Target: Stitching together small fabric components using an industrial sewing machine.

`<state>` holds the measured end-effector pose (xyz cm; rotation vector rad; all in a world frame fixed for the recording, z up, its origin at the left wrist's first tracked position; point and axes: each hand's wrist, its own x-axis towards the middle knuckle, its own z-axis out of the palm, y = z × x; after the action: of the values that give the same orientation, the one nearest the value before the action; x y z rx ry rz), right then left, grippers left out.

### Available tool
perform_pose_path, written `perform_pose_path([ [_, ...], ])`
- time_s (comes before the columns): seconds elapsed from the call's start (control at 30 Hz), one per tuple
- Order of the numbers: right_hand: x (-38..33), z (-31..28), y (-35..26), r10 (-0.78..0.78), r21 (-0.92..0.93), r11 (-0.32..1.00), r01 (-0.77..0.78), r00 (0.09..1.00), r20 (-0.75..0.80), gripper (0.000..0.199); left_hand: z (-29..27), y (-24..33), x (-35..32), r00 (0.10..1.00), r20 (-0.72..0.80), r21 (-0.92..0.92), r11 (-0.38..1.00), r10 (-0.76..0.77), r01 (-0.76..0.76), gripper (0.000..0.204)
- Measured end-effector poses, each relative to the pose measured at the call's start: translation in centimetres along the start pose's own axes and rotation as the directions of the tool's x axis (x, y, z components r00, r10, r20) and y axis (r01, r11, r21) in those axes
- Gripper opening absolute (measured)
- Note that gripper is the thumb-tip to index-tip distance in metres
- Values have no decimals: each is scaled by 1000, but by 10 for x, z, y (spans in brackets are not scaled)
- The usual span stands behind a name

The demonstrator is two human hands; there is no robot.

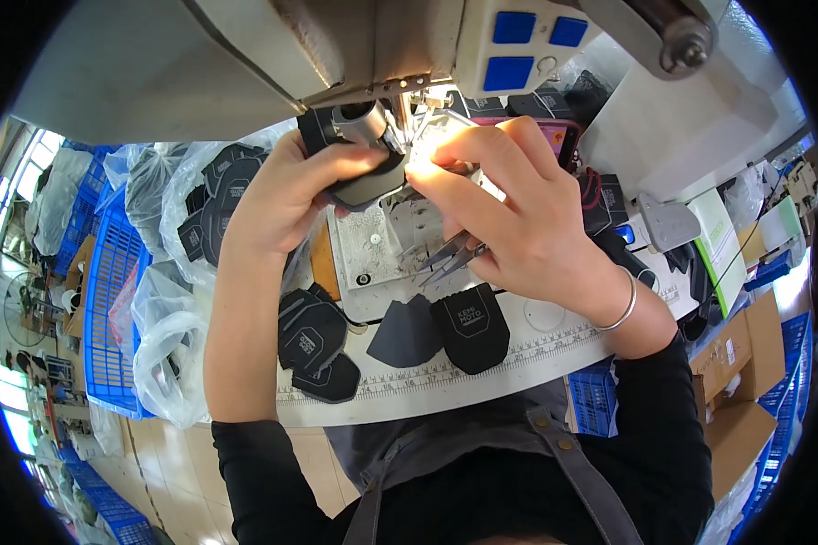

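Note:
My left hand [286,186] is closed on a dark padded fabric piece [368,189], thumb on top, fingers beneath. The piece lies beside the needle and presser foot [398,136] of a sewing machine [373,45]. Right by the needle, the thumb and forefinger of my right hand [509,195] are pinched together under the bright lamp; glare hides whatever is between them. Lower down, the curled fingers of that same hand hold a pair of thread snips [450,257], its pointed blades aimed left over the metal needle plate [373,241].
Black shaped patches [471,329] and a stack of them [314,345] lie along the table's ruler edge [391,391]. Left are plastic bags [168,354] and a blue crate [114,300]. A phone [559,141] rests behind my right hand; a cardboard box [740,354] stands right.

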<state>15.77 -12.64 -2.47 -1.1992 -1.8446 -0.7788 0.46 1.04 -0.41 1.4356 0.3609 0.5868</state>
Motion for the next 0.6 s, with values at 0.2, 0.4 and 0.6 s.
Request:
perform_pose_path([
  [0.2,0,-7,14,-38,74,997,36,999,33,44,20,-3,-14,1000,-20,-6,1000,-20,20,18],
  [0.4,0,-8,15,-68,88,994,64,997,37,46,26,-6,-21,995,-101,-20,1000,-14,12,14],
  [0.6,0,-7,16,-73,89,993,72,997,13,47,23,-6,-18,996,-93,-48,999,8,-13,13],
])
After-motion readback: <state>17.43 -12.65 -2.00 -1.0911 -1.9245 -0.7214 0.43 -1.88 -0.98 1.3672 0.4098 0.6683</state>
